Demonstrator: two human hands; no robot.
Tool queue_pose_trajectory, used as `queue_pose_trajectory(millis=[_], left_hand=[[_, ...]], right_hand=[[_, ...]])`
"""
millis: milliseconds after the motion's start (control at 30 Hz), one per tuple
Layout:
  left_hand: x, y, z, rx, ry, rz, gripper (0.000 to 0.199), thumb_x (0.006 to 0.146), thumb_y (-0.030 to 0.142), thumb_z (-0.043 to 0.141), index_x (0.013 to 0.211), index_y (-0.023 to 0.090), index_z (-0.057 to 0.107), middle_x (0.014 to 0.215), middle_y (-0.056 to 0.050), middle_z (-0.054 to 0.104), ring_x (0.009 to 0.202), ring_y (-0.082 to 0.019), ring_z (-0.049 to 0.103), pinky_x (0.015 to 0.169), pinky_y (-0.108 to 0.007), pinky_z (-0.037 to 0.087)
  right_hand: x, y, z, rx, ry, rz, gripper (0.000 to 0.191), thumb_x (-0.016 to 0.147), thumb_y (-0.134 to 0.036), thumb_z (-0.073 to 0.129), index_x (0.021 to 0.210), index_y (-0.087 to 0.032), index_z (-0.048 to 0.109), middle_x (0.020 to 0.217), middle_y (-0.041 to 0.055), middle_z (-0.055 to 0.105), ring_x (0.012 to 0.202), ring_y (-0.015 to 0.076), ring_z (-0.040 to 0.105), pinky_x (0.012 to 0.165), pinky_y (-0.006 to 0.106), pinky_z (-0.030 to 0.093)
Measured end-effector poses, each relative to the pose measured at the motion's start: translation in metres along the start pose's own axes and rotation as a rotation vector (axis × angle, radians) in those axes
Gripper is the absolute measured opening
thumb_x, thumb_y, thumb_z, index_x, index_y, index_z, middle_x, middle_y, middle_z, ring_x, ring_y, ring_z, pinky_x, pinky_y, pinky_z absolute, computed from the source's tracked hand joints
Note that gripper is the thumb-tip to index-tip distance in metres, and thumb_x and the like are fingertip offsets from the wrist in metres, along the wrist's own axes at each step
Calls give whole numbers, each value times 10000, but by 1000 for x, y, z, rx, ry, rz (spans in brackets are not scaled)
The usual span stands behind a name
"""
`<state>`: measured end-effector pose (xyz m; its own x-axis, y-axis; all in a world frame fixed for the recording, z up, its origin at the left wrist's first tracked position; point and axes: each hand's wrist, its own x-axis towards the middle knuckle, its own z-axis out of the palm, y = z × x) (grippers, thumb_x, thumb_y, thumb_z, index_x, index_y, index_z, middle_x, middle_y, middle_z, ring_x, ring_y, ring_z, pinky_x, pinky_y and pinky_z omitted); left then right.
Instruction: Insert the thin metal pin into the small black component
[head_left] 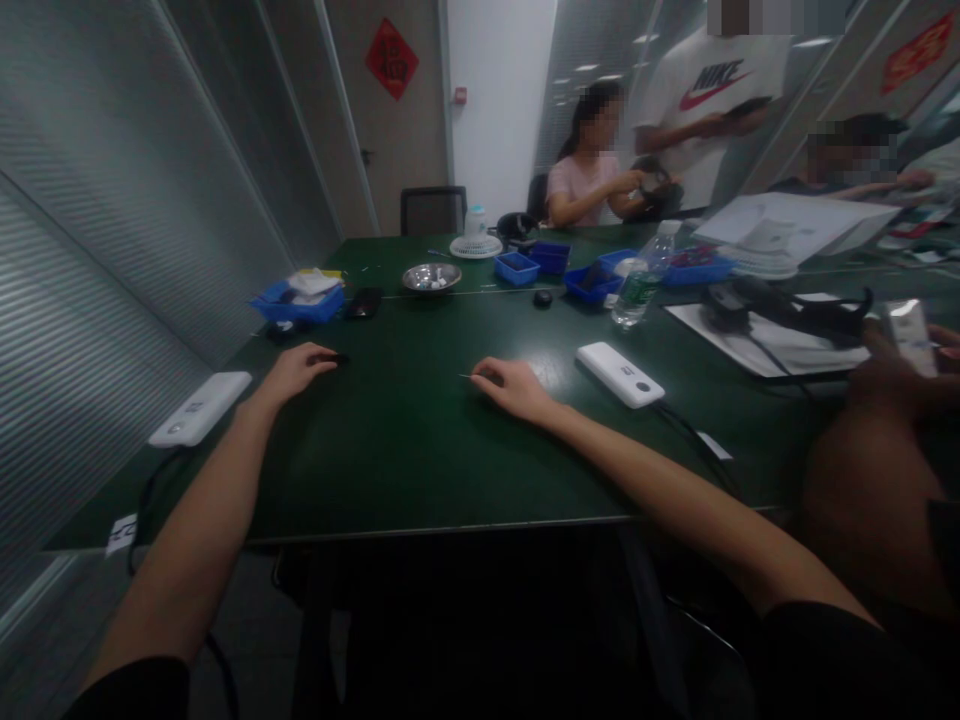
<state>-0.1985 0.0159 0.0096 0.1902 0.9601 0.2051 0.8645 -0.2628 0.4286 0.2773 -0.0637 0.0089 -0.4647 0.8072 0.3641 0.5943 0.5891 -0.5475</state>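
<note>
Your left hand (298, 370) holds a small black piece (342, 358), your right hand (514, 388) a thin pale piece (464, 376), over a dark green table (390, 450). White boxes (619, 373) flank both hands, trailing black cables (677, 418). Beyond your left hand sits a blue tray (300, 308); beyond and right of your right hand, a clear bottle (661, 255) with a green label (637, 288).

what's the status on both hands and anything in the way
Left hand: pinching small dark item. Right hand: pinching thin pin-like piece. Metal bowl beyond both hands, not between them.
</note>
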Motion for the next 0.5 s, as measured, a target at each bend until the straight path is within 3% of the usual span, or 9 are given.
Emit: queue_pose_trajectory(millis=[167,233,367,500], left_hand=[[-12,-30,-27,156,9,-174,464,839,524,800,1105,146,755,1025,-31,719,956,-211,604,799,-252,423],[-16,-32,-34,223,1,-279,456,854,497,802,1134,142,743,981,-11,705,910,-185,586,744,-226,388],[-19,-28,-44,268,-61,-515,519,813,604,798,1035,137,754,829,-3,690,788,-185,581,659,-236,363],[-18,-25,-48,221,-111,-582,364,792,445,868,898,117,754,635,31,654,669,-165,573,626,-237,369]], right_hand=[[0,0,0,-4,7,-3,252,1036,-409,570,1122,-216,707,952,40,740,781,168,649,702,284,442],[1,1,0,-3,7,-2,249,1036,-404,570,1116,-212,707,948,40,741,773,165,645,696,281,438],[1,3,2,-11,11,-8,249,1033,-408,571,1112,-214,705,956,41,743,775,164,646,701,278,441],[1,5,4,-28,16,-1,256,1032,-426,569,1123,-229,705,951,35,744,780,168,651,704,279,445]])
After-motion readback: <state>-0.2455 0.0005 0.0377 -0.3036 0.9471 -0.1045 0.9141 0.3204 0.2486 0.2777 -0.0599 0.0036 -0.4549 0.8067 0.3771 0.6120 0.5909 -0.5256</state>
